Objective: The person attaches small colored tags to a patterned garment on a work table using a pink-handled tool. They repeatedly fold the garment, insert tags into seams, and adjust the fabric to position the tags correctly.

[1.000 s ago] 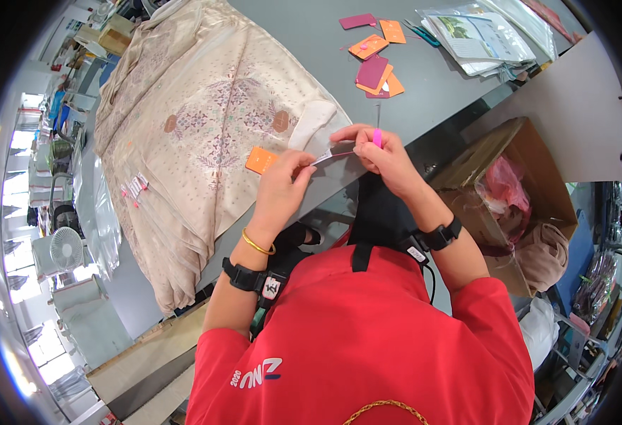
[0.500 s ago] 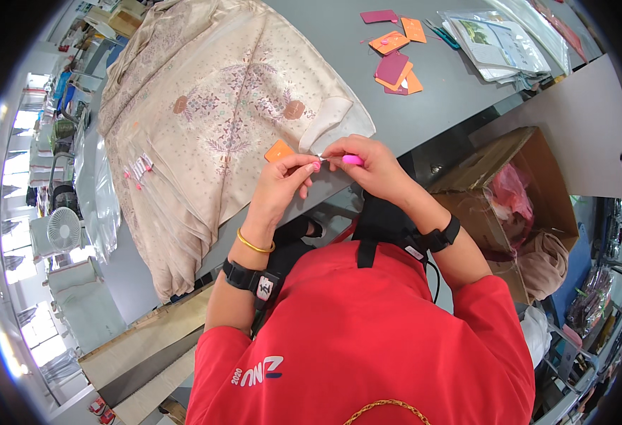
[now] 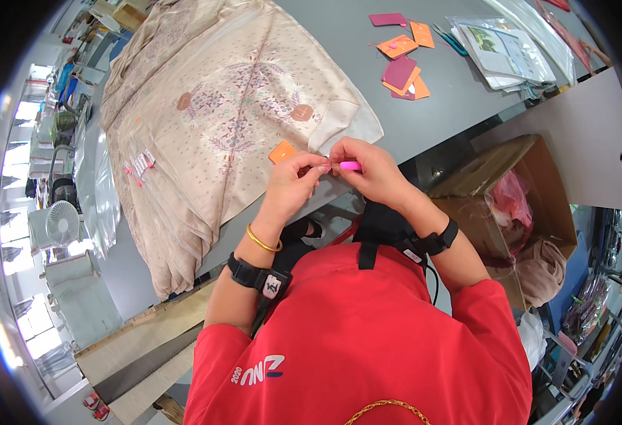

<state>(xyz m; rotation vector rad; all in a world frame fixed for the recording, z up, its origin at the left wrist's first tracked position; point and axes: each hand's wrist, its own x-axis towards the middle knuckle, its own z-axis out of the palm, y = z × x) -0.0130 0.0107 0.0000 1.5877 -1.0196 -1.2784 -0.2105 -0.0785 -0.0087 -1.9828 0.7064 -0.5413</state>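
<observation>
1. Distance between the left hand [image 3: 291, 178] and the right hand [image 3: 373, 171] has closed: a second ago they stood apart near the middle of the frame, and now their fingertips all but meet.
2. The right hand is curled around a pink-handled tool [image 3: 351, 166]. Its handle, upright earlier, now lies roughly level and points toward the left hand; its metal shaft no longer shows.
3. The left hand is pinched shut, thumb against finger, on a small pink-red piece [image 3: 326, 166], mostly hidden and too small to identify.
4. The change suggests that both hands are now working at one spot, with the tool brought to the piece rather than kept clear of it. Whether the two are joined cannot be told.
5. This happens just above the near edge of the grey table [image 3: 431, 117], beside the patterned cloth [image 3: 243, 117] filling the upper left.
6. An orange tag [image 3: 282, 151] lies just beyond the left hand, much as before; the loose tags [image 3: 400, 72] at upper right also remain on the table.
</observation>
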